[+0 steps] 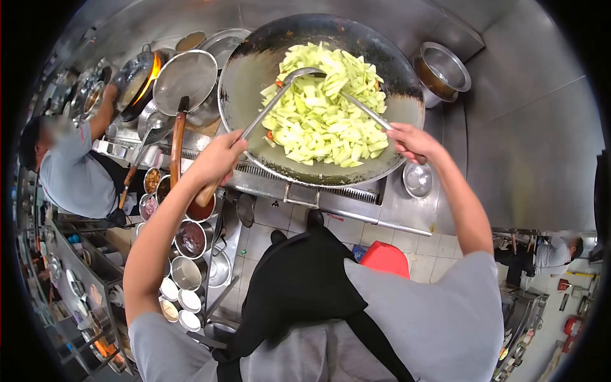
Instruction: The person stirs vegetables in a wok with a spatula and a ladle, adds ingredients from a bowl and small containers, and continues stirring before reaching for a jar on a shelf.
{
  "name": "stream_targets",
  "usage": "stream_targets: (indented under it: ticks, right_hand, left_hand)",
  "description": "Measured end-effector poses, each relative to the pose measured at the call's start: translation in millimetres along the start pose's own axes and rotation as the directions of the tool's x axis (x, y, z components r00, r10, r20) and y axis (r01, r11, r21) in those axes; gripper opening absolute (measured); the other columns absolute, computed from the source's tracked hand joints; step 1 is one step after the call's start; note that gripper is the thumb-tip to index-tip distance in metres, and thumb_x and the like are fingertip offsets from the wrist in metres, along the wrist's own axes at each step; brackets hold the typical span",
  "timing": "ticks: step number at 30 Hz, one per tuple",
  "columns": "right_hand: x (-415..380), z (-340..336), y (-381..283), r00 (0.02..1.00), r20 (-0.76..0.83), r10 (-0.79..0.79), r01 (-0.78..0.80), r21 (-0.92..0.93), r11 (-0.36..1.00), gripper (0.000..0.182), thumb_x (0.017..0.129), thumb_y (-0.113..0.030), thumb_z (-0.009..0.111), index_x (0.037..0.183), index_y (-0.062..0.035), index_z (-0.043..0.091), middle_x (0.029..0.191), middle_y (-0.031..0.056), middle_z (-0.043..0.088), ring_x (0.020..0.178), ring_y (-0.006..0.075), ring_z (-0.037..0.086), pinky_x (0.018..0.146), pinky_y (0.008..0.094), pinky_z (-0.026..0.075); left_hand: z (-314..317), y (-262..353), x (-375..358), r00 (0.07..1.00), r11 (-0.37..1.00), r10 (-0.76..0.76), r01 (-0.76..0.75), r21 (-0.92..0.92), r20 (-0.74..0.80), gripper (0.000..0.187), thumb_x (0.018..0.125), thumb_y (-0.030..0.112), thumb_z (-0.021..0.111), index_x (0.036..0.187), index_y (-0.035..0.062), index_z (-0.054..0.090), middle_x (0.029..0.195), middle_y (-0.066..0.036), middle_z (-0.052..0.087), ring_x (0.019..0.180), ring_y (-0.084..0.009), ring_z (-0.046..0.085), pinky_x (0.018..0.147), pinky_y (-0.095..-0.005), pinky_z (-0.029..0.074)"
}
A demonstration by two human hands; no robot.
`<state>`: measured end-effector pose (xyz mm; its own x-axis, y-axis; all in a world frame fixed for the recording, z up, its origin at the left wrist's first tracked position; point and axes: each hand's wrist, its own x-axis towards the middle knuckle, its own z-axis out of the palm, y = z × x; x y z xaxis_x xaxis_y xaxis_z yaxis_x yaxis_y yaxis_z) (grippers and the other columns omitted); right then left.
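A large wok (403, 109) in front of me holds a heap of pale green sliced vegetables (324, 127) with a few orange bits among them. My left hand (217, 159) is closed around the wooden grip of a ladle (261, 116), whose curved metal head rests among the slices near the top of the heap. On the wok's right side, my right hand (414, 143) is closed on the metal handle of a second utensil (369, 111). The slices hide that utensil's head, so its kind does not show.
Left of the wok are a round mesh strainer (185, 83) and several sauce containers (191, 238). A co-worker (79, 162) stands farther left by a flaming wok (137, 86). Stacked metal bowls (445, 67) and a small bowl (418, 180) are at the right. A red stool (386, 259) is below.
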<state>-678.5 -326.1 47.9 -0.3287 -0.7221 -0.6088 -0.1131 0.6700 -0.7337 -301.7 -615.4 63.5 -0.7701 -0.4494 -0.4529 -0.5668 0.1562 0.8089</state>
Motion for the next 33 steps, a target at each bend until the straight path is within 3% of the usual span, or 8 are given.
stream_targets:
  ticks: [4,8,10,16,22,28,30,33]
  right_hand:
    - [-57.3,-6.7,-31.3,0.974,-0.226,0.018,-0.106,-0.383,0.917,0.032,0.105,-0.025,0.053,0.132,-0.0088,0.056,0.063,-0.0006,0.049,0.039,0.0080,0.045,0.032,0.0278,0.037]
    - [-131.6,-23.9,-45.4,0.919,-0.152,-0.363,0.049,-0.871,0.489,0.031,0.098,-0.017,0.059,0.124,-0.0014,0.059,0.080,0.0192,0.068,0.069,0.0393,0.066,0.067,0.0479,0.052]
    - [-184.1,1.2,-92.8,0.967,-0.236,-0.094,-0.183,-0.905,0.385,0.032,0.095,-0.013,0.062,0.125,-0.0032,0.060,0.088,0.0199,0.070,0.087,0.0449,0.065,0.079,0.0511,0.050]
    - [-219.1,86.4,-86.9,0.971,-0.230,0.065,-0.234,-0.970,0.063,0.039,0.087,-0.003,0.063,0.126,-0.0086,0.057,0.089,0.0203,0.070,0.089,0.0420,0.069,0.081,0.0505,0.055]
    - [22.4,121.8,25.7,0.880,-0.259,-0.397,-0.168,-0.954,0.249,0.021,0.095,-0.011,0.053,0.110,0.0031,0.060,0.090,0.0238,0.072,0.086,0.0379,0.074,0.073,0.0463,0.060]
    - [-41.5,12.4,34.6,0.885,-0.098,-0.454,0.137,-0.879,0.456,0.030,0.098,-0.020,0.056,0.122,-0.0016,0.058,0.097,0.0203,0.072,0.076,0.0306,0.073,0.067,0.0433,0.057]
    - [-106.4,-5.7,-5.2,0.982,-0.171,-0.080,-0.032,-0.568,0.822,0.029,0.102,-0.026,0.056,0.118,-0.0026,0.060,0.075,0.0090,0.062,0.057,0.0191,0.063,0.053,0.0389,0.053]
    - [-143.2,-50.0,-9.5,0.963,-0.216,0.163,-0.223,-0.290,0.931,0.030,0.106,-0.031,0.050,0.123,-0.0087,0.061,0.062,-0.0020,0.046,0.042,0.0074,0.045,0.036,0.0297,0.040]
  left_hand:
    - [23.2,-17.1,-16.3,0.994,0.998,0.023,-0.016,0.065,-0.108,0.037,0.104,0.021,0.050,0.131,-0.0044,0.055,0.061,-0.006,0.052,0.040,-0.0172,0.052,0.038,-0.0356,0.043]
    - [11.9,-69.0,2.5,0.970,0.962,0.196,-0.162,0.220,-0.145,0.038,0.102,0.019,0.055,0.132,-0.0053,0.054,0.068,-0.010,0.059,0.051,-0.0174,0.061,0.048,-0.0335,0.048]
    - [3.2,-81.5,10.6,0.989,0.992,0.111,-0.104,0.072,-0.100,0.041,0.100,0.017,0.058,0.134,-0.0034,0.048,0.072,-0.008,0.057,0.054,-0.0159,0.058,0.051,-0.0328,0.048]
    - [13.4,-67.6,10.7,0.997,1.000,-0.018,0.016,-0.023,-0.075,0.043,0.103,0.022,0.055,0.135,-0.0024,0.042,0.073,-0.007,0.052,0.051,-0.0142,0.052,0.047,-0.0325,0.045]
    - [31.2,-59.6,36.9,0.998,0.990,0.035,-0.042,-0.138,-0.057,0.029,0.107,0.024,0.049,0.122,-0.0001,0.050,0.066,0.002,0.043,0.047,-0.0102,0.043,0.043,-0.0289,0.037]
    - [12.7,-45.6,30.2,0.991,0.966,0.100,-0.118,-0.229,-0.086,0.026,0.106,0.023,0.052,0.119,0.0004,0.055,0.070,0.001,0.048,0.051,-0.0088,0.047,0.044,-0.0262,0.039]
    - [6.0,-54.3,35.5,0.969,0.955,0.177,-0.211,-0.207,-0.171,0.026,0.105,0.020,0.053,0.118,-0.0020,0.059,0.069,-0.001,0.050,0.052,-0.0100,0.048,0.044,-0.0285,0.043]
    - [-2.8,-36.9,46.1,0.951,0.980,0.144,-0.174,-0.091,-0.274,0.028,0.104,0.019,0.054,0.118,-0.0045,0.059,0.066,-0.001,0.051,0.052,-0.0100,0.050,0.046,-0.0296,0.046]
